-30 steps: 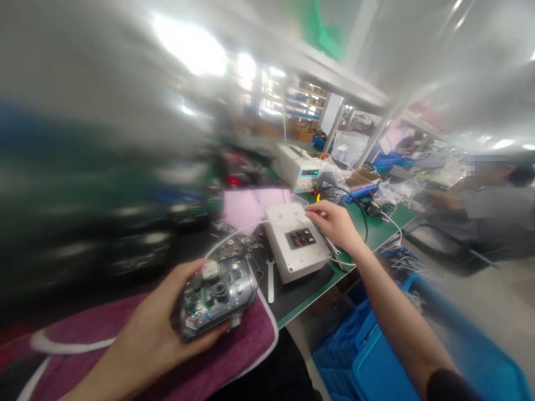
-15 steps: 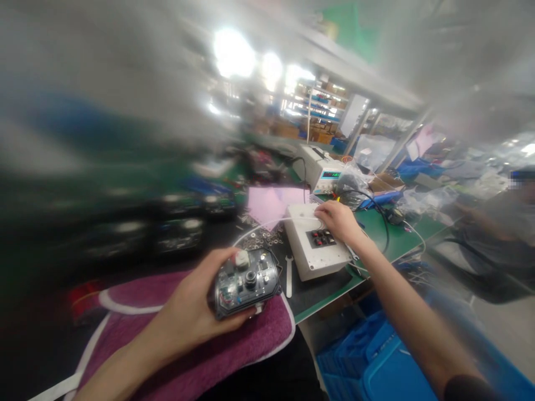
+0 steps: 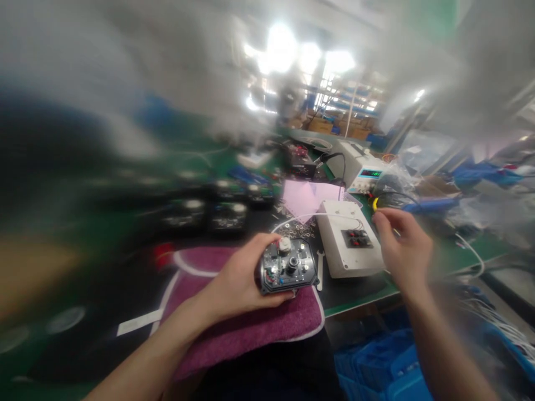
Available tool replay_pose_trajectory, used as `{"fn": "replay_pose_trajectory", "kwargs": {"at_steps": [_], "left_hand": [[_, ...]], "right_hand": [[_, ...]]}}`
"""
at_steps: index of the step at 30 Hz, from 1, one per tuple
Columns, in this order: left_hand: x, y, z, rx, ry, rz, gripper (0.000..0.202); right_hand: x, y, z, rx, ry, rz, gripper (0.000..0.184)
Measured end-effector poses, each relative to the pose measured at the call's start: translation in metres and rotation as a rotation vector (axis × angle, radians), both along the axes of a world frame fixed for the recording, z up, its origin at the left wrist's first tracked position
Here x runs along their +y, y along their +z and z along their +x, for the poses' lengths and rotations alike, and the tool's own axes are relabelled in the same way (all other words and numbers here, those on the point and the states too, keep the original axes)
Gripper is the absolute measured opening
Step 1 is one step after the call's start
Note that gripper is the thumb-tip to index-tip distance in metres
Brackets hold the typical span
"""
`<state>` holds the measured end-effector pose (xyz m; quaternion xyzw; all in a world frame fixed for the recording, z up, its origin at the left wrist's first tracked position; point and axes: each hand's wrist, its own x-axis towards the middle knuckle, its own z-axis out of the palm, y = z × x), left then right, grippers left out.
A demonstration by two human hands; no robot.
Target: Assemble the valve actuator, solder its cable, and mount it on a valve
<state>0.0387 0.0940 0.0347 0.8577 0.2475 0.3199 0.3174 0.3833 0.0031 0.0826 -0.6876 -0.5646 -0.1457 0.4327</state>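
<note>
Board unit [image 3: 289, 267] is held over the purple cloth [image 3: 254, 328] by the left hand [image 3: 238, 273], its sides gripped between thumb and fingers. Right hand [image 3: 405, 245] is raised just beside the switch box [image 3: 334, 231]; fingers are curled toward the thumb, but whether anything is pinched can't be told. White cable [image 3: 308, 215] is arced from behind the unit to the box top. Risks: cable could be yanked loose if the unit is pulled away; lens-like part [image 3: 293, 264] could be smudged by a stray fingertip; loose washers [image 3: 297, 229] could be scattered if brushed.
</note>
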Motion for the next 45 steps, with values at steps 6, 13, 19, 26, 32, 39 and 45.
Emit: {"fn": "replay_pose_trajectory", "kwargs": {"at_steps": [6,13,19,26,32,39,45], "left_hand": [[-0.002,0.001,0.001,-0.026,0.032,-0.001,0.094],[-0.002,0.003,0.002,-0.057,0.021,0.003,0.091],[-0.001,-0.001,-0.001,-0.057,0.035,0.016,0.09],[-0.004,0.0,-0.003,-0.041,0.046,-0.049,0.088],[-0.002,0.002,-0.004,-0.051,0.054,-0.03,0.089],[-0.004,0.005,-0.003,-0.034,0.037,-0.017,0.09],[-0.005,0.004,-0.003,-0.042,0.003,-0.104,0.09]], "right_hand": [[-0.052,-0.046,-0.099,0.304,0.427,-0.289,0.055],[-0.012,-0.082,-0.131,0.565,0.584,-0.466,0.078],[-0.009,-0.081,-0.137,0.514,0.593,-0.461,0.055],[-0.008,-0.076,-0.136,0.433,0.584,-0.476,0.058],[-0.008,-0.075,-0.135,0.386,0.591,-0.476,0.051],[-0.011,-0.08,-0.135,0.376,0.582,-0.467,0.052],[-0.011,-0.08,-0.136,0.381,0.593,-0.44,0.057]]}}
